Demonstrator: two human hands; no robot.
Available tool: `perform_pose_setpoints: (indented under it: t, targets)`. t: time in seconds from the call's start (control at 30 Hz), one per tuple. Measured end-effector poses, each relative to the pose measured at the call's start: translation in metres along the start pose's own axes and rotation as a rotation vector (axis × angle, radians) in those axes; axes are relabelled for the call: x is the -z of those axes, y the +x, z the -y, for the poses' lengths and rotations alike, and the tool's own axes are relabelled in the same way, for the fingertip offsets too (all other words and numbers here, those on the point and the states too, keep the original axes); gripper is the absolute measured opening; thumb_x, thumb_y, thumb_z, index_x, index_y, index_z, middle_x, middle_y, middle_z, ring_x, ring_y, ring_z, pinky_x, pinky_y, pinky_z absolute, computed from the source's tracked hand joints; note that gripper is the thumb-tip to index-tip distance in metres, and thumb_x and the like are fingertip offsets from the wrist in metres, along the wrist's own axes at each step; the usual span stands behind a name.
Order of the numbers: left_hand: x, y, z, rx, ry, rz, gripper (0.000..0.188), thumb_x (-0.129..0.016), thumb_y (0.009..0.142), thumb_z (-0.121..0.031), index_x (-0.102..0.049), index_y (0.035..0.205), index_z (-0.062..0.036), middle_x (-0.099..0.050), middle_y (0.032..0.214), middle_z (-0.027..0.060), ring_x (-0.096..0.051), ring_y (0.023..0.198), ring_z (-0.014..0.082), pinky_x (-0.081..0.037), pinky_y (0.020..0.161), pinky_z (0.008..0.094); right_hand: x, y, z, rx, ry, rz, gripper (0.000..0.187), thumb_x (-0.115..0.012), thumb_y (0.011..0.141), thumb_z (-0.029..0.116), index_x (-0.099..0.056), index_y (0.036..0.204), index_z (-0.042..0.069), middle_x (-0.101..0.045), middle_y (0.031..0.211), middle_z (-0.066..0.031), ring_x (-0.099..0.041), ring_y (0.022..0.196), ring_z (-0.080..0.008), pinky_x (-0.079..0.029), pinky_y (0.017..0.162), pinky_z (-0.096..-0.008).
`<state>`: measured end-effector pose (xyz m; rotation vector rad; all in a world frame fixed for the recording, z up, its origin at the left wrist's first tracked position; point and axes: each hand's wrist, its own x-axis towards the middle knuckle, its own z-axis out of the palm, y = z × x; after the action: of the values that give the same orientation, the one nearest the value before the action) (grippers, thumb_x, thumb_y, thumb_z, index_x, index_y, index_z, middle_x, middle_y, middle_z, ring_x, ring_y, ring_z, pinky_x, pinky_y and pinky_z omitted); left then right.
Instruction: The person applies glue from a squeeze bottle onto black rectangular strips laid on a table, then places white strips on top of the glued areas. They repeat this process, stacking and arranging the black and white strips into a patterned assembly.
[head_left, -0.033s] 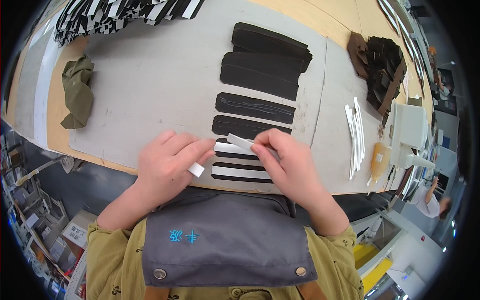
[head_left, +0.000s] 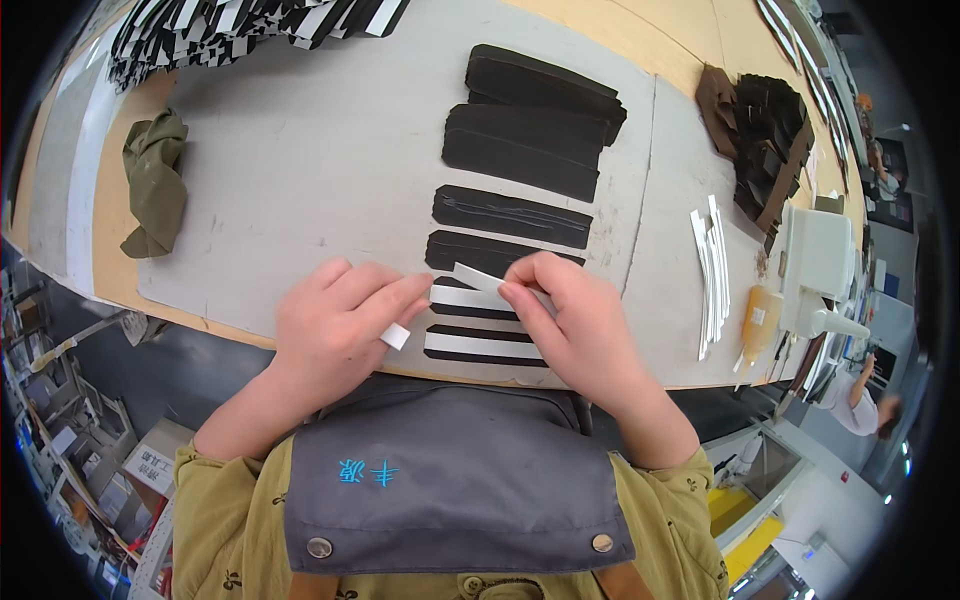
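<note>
My left hand [head_left: 345,310] is closed on a narrow white strip [head_left: 397,337], whose end juts out below the fingers. Between the thumb and forefinger of my right hand [head_left: 575,320] is pinched another white strip [head_left: 477,277], tilted over the black pieces. Under it lies a black strip with a white band [head_left: 470,297] along it. Closer to me is a second black strip with a white band [head_left: 480,345], its right end partly covered by my right hand. Beyond them are two plain black strips [head_left: 510,215], the farther one with shiny streaks, and overlapping black pieces [head_left: 520,150].
Loose white strips [head_left: 710,280] lie to the right, by an amber bottle [head_left: 762,318] and a white container [head_left: 820,250]. A dark bundle [head_left: 770,140] sits far right. Olive cloth [head_left: 155,185] rests at left; a black-and-white strip pile [head_left: 230,35] is far left. A person [head_left: 855,400] is at right.
</note>
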<state>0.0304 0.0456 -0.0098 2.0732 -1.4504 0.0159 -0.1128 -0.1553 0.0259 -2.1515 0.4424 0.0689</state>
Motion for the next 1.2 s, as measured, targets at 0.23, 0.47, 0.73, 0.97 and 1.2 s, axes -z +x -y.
perform_pose_setpoints:
  t: [0.23,0.47,0.73,0.97,1.2]
  targets:
    - [-0.012,-0.002,0.007,-0.035,0.057,-0.034,0.026,-0.082,0.078,-0.017,-0.079,0.104,-0.0149,-0.062,0.083,-0.0068,-0.048,0.066,0.0130,-0.043,0.056,0.0265,-0.013,0.027,0.001,-0.001,-0.195,0.011,0.017,-0.062,0.101,0.021,-0.061,0.095,0.005,-0.069,0.087,-0.0098,-0.068,0.077,-0.0320,-0.053,0.066,-0.0425]
    - [-0.014,-0.003,0.009,-0.039,0.046,-0.032,0.026,-0.081,0.079,-0.017,-0.079,0.105,-0.0148,-0.062,0.084,-0.0073,-0.049,0.068,0.0127,-0.043,0.056,0.0263,-0.021,0.030,0.002,0.013,-0.334,-0.045,0.017,-0.064,0.100,0.021,-0.061,0.093,0.005,-0.070,0.083,-0.0095,-0.069,0.070,-0.0313,-0.054,0.059,-0.0411]
    - [-0.015,-0.004,0.010,-0.034,0.038,-0.034,0.026,-0.081,0.080,-0.018,-0.079,0.106,-0.0144,-0.062,0.084,-0.0070,-0.049,0.069,0.0128,-0.043,0.057,0.0261,-0.025,0.031,0.003,0.038,-0.382,-0.088,0.020,-0.066,0.099,0.021,-0.059,0.088,0.005,-0.069,0.078,-0.0093,-0.067,0.063,-0.0309,-0.053,0.055,-0.0406]
    - [-0.015,-0.004,0.010,-0.025,0.026,-0.034,0.034,-0.083,0.078,-0.017,-0.078,0.111,-0.0142,-0.062,0.089,-0.0053,-0.050,0.069,0.0140,-0.044,0.057,0.0272,-0.027,0.031,0.003,0.054,-0.384,-0.105,0.019,-0.066,0.098,0.020,-0.059,0.087,0.005,-0.068,0.077,-0.0093,-0.067,0.062,-0.0309,-0.052,0.054,-0.0406]
    - [-0.017,-0.002,0.009,-0.018,0.058,-0.012,0.039,-0.082,0.077,-0.014,-0.077,0.116,-0.0136,-0.062,0.095,-0.0039,-0.052,0.071,0.0158,-0.046,0.060,0.0285,-0.021,0.028,0.005,-0.001,-0.381,-0.077,0.019,-0.067,0.098,0.022,-0.060,0.089,0.006,-0.069,0.078,-0.0094,-0.068,0.068,-0.0313,-0.053,0.059,-0.0420]
